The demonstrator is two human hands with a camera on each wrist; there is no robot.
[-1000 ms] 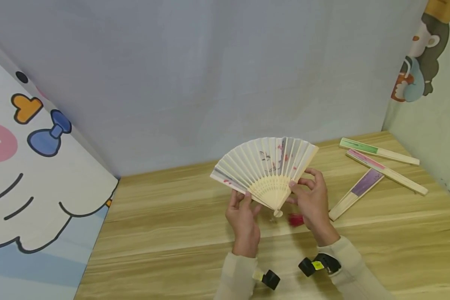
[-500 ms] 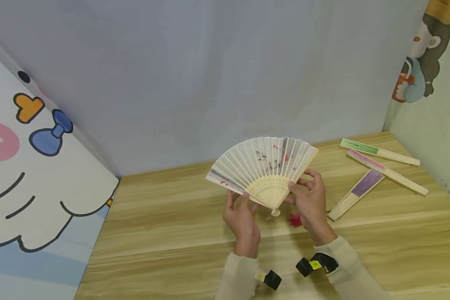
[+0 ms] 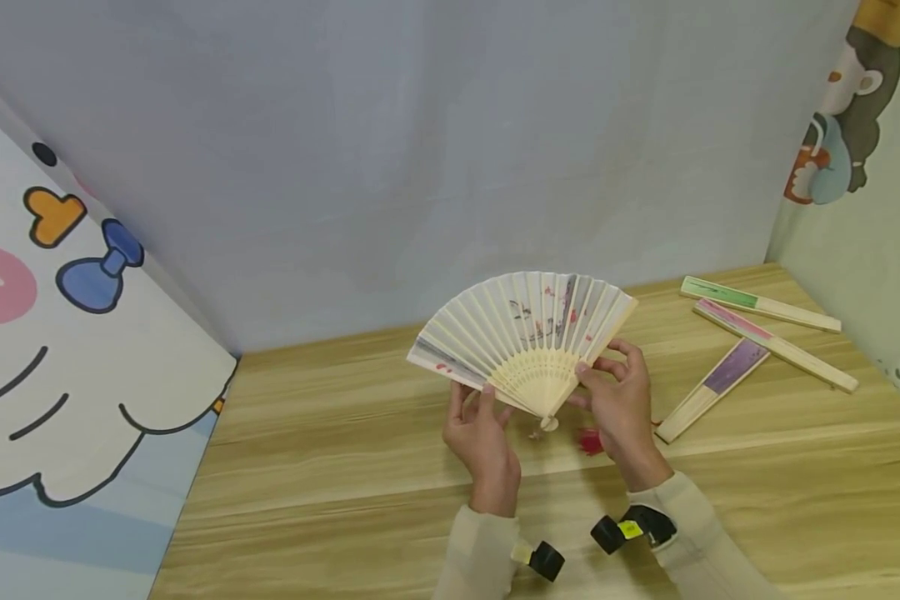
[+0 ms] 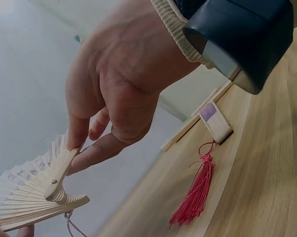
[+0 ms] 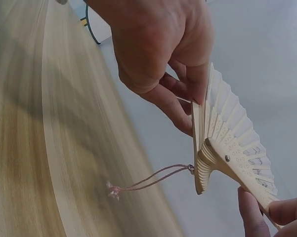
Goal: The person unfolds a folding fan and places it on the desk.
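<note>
A spread folding fan (image 3: 543, 321), pale with red and grey painted blossoms and cream ribs, is held up above the wooden table, pivot end toward the person. My left hand (image 3: 483, 442) pinches its left guard stick between thumb and fingers. On the opposite side, my right hand (image 3: 621, 408) pinches the right guard stick. The right hand (image 4: 123, 84) fills the top of the left wrist view, with the fan's ribs (image 4: 27, 192) below it. From the pivot dangles a thin pinkish cord (image 5: 153, 175), clear in the right wrist view.
Three folded fans lie at the table's right: a green one (image 3: 757, 304), a pink one (image 3: 776, 344) and a purple one (image 3: 712, 390). A red tassel (image 4: 195, 192) lies near the purple fan. Grey cloth (image 3: 420, 167) hangs behind the table (image 3: 307, 450).
The fan has spread slightly wider, its left edge moving left and down with my left hand. The pivot has shifted a little left. Both hands keep their hold.
</note>
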